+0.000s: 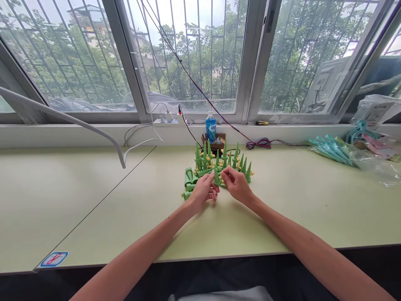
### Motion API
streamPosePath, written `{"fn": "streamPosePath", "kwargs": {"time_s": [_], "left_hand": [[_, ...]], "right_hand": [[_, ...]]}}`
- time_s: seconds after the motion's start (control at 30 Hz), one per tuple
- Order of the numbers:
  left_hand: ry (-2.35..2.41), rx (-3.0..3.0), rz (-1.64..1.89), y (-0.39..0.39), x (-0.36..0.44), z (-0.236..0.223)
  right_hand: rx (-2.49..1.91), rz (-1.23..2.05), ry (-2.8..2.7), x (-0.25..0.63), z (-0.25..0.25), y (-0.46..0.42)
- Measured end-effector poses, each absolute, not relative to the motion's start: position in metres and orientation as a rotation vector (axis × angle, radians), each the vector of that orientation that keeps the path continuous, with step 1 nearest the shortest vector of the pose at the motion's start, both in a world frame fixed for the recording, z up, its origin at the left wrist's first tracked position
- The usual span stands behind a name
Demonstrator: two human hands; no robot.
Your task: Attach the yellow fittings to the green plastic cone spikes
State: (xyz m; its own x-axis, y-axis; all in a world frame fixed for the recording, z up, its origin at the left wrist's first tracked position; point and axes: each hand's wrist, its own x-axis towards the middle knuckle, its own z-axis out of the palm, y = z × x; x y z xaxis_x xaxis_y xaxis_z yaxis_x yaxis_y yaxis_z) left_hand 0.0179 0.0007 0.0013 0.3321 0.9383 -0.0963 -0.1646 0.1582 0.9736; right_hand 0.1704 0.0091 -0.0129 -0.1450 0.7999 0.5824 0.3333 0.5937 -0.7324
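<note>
My left hand (202, 192) is closed round the base of a green plastic watering spike (216, 177), whose pointed tip stands upward. Thumb and forefinger of my right hand (237, 183) are pinched together at the spike's right side. What lies between those fingertips is too small to make out. Behind both hands, several similar green spikes (224, 150) with small yellow valves stand upright in a cluster. A few ribbed green pieces (189, 176) lie at the left of the cluster, next to my left hand.
At the back of the pale green table (125, 217), a blue bottle (211, 127) stands by a small brown box (219, 141). Coiled cable (259, 144) lies right of it; a power strip (167, 122) is on the left. Turquoise plastic pieces (333, 150) and clear bags (376, 165) sit far right.
</note>
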Motion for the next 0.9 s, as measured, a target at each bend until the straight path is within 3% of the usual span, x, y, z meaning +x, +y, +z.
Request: {"fn": "streamPosePath", "kwargs": {"time_s": [0.9], "left_hand": [[0.928, 1.293, 1.062, 0.0024, 0.0134, -0.0018]], "right_hand": [[-0.919, 0.526, -1.736, 0.1718, -0.0132, 0.0101]]}}
